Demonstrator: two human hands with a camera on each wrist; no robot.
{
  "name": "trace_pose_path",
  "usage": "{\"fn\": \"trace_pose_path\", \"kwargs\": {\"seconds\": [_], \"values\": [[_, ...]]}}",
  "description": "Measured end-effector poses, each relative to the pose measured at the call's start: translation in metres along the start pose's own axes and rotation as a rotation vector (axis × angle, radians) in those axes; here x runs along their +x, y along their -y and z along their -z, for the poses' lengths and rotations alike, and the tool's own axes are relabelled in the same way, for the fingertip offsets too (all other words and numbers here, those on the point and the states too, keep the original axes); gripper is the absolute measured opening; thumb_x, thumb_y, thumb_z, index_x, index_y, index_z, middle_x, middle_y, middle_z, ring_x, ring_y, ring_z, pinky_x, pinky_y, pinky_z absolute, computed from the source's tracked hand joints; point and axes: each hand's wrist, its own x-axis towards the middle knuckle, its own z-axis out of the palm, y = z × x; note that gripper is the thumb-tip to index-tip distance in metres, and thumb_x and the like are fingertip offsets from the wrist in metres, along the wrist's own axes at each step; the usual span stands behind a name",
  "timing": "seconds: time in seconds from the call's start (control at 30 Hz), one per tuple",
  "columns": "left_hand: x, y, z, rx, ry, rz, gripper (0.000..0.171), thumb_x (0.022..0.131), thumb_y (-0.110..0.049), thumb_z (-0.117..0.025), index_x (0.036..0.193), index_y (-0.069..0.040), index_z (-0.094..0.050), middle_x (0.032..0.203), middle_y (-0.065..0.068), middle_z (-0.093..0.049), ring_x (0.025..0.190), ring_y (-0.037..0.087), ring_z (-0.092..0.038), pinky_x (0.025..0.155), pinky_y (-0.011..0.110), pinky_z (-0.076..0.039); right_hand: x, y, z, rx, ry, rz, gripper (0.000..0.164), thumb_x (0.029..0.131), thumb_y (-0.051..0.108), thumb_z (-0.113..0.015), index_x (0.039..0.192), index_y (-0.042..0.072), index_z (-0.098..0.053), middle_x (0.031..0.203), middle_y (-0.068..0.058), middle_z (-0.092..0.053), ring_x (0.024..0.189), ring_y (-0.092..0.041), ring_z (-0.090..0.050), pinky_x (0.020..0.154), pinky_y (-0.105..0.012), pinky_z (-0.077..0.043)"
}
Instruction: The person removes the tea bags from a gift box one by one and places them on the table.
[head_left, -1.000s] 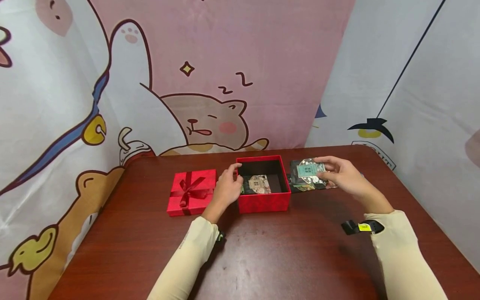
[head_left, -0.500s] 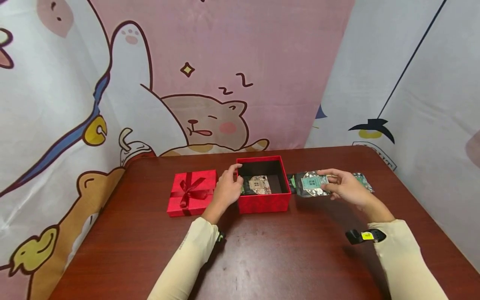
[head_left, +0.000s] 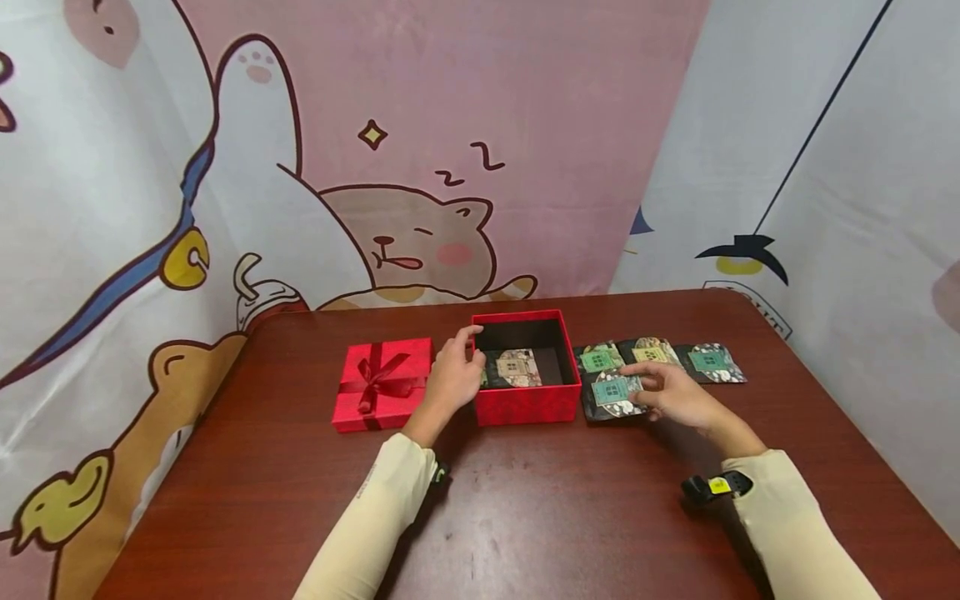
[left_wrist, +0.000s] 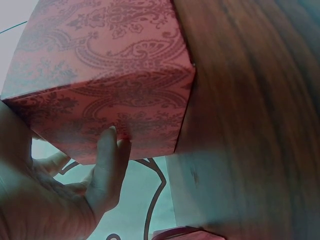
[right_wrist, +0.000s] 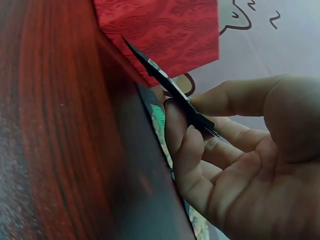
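My right hand (head_left: 678, 398) pinches a flat black packet (head_left: 612, 393) with a teal label and floral print, thumb on one face and fingers on the other. In the right wrist view that packet (right_wrist: 172, 90) appears edge-on, tilted, with a red box wall behind it. The left hand (head_left: 454, 367) holds the left rim of an open red gift box (head_left: 527, 407); in the left wrist view its fingertips touch the patterned outer wall (left_wrist: 115, 115). Inside the box lies a packet (head_left: 517, 368) with a beige label.
Right of the box, a row holds a green-label packet (head_left: 597, 358), a yellow-label packet (head_left: 651, 352) and a teal-label packet (head_left: 710, 360). The red lid (head_left: 382, 385) with a dark red bow lies to the left. A cartoon-print cloth (head_left: 570, 167) hangs behind the table (head_left: 525, 508).
My right hand has brought its packet down toward the table's near side, revealing the row of packets behind it. The left hand has stayed at the box rim.
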Motion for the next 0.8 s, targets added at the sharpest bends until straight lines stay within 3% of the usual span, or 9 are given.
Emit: {"fn": "trace_pose_path", "kwargs": {"seconds": [0.17, 0.43, 0.53, 0.67, 0.8], "values": [[0.0001, 0.0004, -0.0001, 0.0, -0.001, 0.001, 0.045, 0.097, -0.022, -0.05, 0.142, -0.025, -0.05, 0.13, 0.01, -0.058, 0.12, 0.032, -0.054, 0.098, 0.053, -0.042, 0.0025, -0.0009, -0.0053, -0.034, 0.009, 0.003, 0.049, 0.091, 0.002, -0.064, 0.136, -0.008, -0.049, 0.091, -0.014, -0.067, 0.062, -0.014, -0.052, 0.054, -0.033, -0.05], [0.0013, 0.0015, -0.0006, 0.006, -0.034, -0.037, 0.044, 0.095, -0.02, -0.05, 0.139, -0.022, -0.054, 0.126, 0.011, -0.061, 0.116, 0.033, -0.058, 0.093, 0.053, -0.045, 0.005, -0.0051, -0.0069, -0.084, 0.011, 0.017, 0.047, 0.092, 0.005, -0.065, 0.135, -0.007, -0.051, 0.108, -0.02, -0.066, 0.061, -0.014, -0.052, 0.053, -0.034, -0.051], [0.0012, 0.0017, -0.001, 0.003, -0.032, -0.035, 0.044, 0.096, -0.02, -0.05, 0.139, -0.023, -0.053, 0.126, 0.011, -0.061, 0.116, 0.033, -0.058, 0.093, 0.053, -0.045, 0.0053, -0.006, -0.0077, -0.091, 0.017, 0.029, 0.046, 0.092, 0.005, -0.064, 0.134, -0.008, -0.051, 0.093, -0.015, -0.066, 0.059, -0.014, -0.051, 0.051, -0.034, -0.05], [0.001, 0.0021, -0.0014, 0.004, -0.024, -0.029, 0.044, 0.096, -0.02, -0.05, 0.14, -0.022, -0.053, 0.127, 0.011, -0.06, 0.116, 0.033, -0.057, 0.094, 0.053, -0.044, 0.005, -0.0051, -0.0082, -0.09, 0.028, 0.025, 0.047, 0.092, 0.003, -0.062, 0.136, -0.008, -0.05, 0.069, -0.003, -0.053, 0.054, -0.014, -0.049, 0.048, -0.033, -0.048], [0.0009, 0.0018, -0.0012, 0.005, -0.021, -0.024, 0.045, 0.096, -0.021, -0.049, 0.141, -0.022, -0.052, 0.127, 0.012, -0.06, 0.117, 0.034, -0.057, 0.094, 0.053, -0.044, 0.0046, -0.0022, -0.008, -0.074, 0.023, 0.01, 0.051, 0.092, 0.002, -0.061, 0.14, -0.006, -0.045, 0.071, -0.004, -0.054, 0.052, -0.014, -0.047, 0.047, -0.032, -0.047]]}}
